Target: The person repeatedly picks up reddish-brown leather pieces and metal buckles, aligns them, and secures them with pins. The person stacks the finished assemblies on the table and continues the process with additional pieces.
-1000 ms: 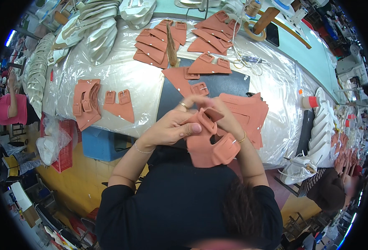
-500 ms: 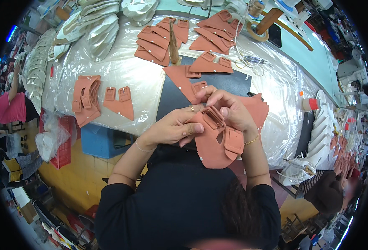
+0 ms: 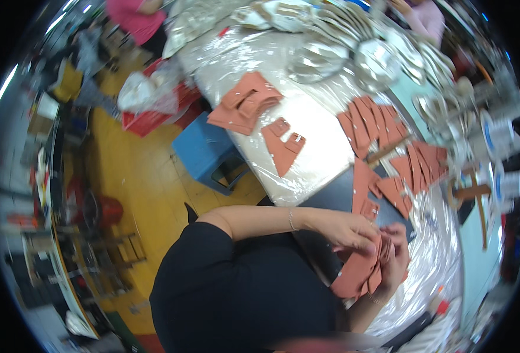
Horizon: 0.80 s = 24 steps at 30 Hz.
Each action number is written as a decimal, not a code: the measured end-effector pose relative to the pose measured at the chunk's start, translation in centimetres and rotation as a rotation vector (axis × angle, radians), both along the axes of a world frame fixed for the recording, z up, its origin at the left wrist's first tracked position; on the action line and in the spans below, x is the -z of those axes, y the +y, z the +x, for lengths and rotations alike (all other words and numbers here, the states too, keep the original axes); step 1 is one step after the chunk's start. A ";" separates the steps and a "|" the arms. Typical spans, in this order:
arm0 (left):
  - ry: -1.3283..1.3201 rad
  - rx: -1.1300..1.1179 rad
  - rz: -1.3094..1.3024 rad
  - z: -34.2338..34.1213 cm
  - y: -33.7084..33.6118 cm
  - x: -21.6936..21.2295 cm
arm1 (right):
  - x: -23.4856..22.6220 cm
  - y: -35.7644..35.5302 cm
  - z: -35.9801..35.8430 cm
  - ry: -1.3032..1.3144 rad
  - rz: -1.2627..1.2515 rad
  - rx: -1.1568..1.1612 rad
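Observation:
Both hands hold a terracotta shoe upper piece (image 3: 354, 275) with covered buckles, in front of my body at the table's near edge. My left hand (image 3: 349, 232) pinches its upper edge. The fingers of my right hand (image 3: 396, 256) curl round the buckle end, partly hiding it. Just beyond them, on a dark mat (image 3: 333, 193), lie loose terracotta pieces, among them one buckled piece (image 3: 395, 195). Left of the mat are a single two-buckle piece (image 3: 278, 154) and a stack of similar pieces (image 3: 253, 94).
Fanned terracotta piles (image 3: 369, 125) lie farther back, beside a wooden stick (image 3: 389, 150). Pale stacked shoe parts (image 3: 320, 59) cover the far table. A blue stool (image 3: 204, 147) and a red basket (image 3: 145, 122) stand at the left. Two other people are partly visible at the top.
The view has swung left, so the table and hands appear farther right. Both hands still grip the piece; its buckles are now turned more out of sight.

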<state>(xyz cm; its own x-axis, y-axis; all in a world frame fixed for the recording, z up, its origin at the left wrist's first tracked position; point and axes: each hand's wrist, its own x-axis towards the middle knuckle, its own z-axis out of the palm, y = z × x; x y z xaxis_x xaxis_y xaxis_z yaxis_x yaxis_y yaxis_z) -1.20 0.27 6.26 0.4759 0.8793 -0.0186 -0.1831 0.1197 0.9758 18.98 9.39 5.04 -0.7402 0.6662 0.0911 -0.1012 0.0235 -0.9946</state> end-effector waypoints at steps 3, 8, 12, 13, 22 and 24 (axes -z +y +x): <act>0.068 -0.121 0.075 0.2 0.1 0.4 | -0.1 -0.4 0.7 0.077 -0.058 0.013; 0.527 -0.263 0.308 0.9 0.4 1.4 | 0.6 -1.0 0.9 -0.258 0.237 0.162; 0.592 -0.302 0.390 1.3 0.1 2.5 | 1.1 -1.1 -0.3 -0.203 0.225 0.238; 0.594 -0.300 0.375 1.4 -0.1 2.6 | 0.9 -1.0 -0.4 -0.262 0.285 0.262; 0.618 -0.464 0.421 2.0 0.0 3.3 | 0.5 -1.7 -1.0 -0.342 0.405 0.346; 0.684 -0.459 0.414 2.2 0.1 3.0 | 0.6 -1.7 -0.9 -0.337 0.560 0.359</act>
<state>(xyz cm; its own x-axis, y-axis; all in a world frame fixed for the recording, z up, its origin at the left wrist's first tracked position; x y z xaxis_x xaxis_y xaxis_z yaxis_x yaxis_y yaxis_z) 0.96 0.38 3.22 0.0803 0.9784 0.1907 0.5061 -0.2049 0.8378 18.09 7.64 4.41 -0.5334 0.7929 0.2947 0.3167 0.5102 -0.7996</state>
